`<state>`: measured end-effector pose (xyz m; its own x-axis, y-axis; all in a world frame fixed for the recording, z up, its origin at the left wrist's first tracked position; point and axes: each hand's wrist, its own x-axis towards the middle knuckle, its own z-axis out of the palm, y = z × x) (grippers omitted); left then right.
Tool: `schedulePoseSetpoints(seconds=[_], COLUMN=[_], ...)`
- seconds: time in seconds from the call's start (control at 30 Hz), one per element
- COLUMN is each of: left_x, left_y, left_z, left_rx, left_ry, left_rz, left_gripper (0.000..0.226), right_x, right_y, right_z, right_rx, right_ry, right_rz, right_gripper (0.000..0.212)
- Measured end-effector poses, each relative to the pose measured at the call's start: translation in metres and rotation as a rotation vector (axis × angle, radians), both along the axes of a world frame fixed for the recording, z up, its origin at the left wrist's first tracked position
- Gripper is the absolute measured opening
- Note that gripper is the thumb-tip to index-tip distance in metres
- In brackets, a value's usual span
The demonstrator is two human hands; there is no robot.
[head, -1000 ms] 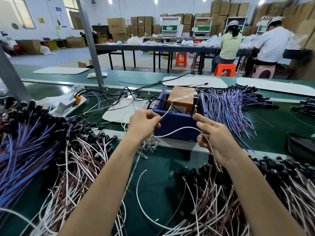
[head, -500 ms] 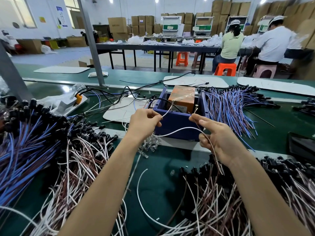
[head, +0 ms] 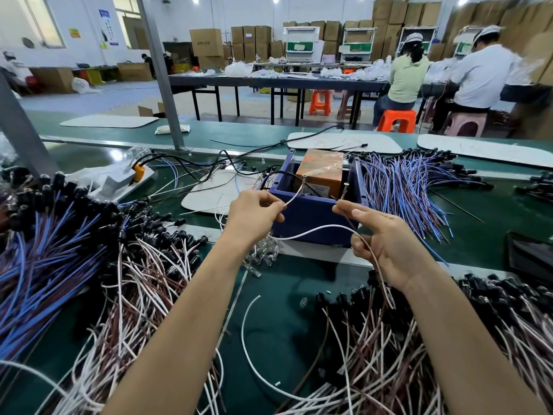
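My left hand (head: 254, 215) pinches a thin white wire (head: 317, 230) that arcs across to my right hand (head: 386, 241). Its stripped tip points up toward a metal post at the near rim of a dark blue bin (head: 311, 218). My right hand pinches a brown wire (head: 375, 259) between thumb and forefinger, its tip aimed at a second brass post (head: 346, 187) on the bin. An orange box (head: 321, 172) wrapped in plastic sits inside the bin. Both hands hover just in front of the bin over the green bench.
Heaps of blue, white and brown wires with black caps lie left (head: 59, 250), right (head: 404, 187) and near right (head: 389, 339). Small clear bulbs (head: 263, 256) lie under my left wrist. A white power strip (head: 119, 181) sits far left. Two people sit at a far table.
Both hands rose slightly and drew a little closer to the bin's posts; my right thumb and forefinger closed tighter on the brown wire.
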<state>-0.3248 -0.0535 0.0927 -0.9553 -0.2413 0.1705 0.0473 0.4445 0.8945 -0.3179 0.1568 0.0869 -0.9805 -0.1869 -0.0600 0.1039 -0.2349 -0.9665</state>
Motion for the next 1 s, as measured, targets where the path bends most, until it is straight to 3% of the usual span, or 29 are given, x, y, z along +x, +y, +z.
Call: schedulePoseSetpoints(seconds=[1.0], left_x=[0.019], left_y=[-0.001], left_z=[0.027], left_rx=[0.063], left_ry=[-0.067], left_rz=[-0.102], left_gripper=[0.017], right_x=[0.000], right_y=[0.002], right_z=[0.002], right_rx=[-0.002], right_ry=[-0.002], right_rz=[-0.009], right_gripper=[0.027])
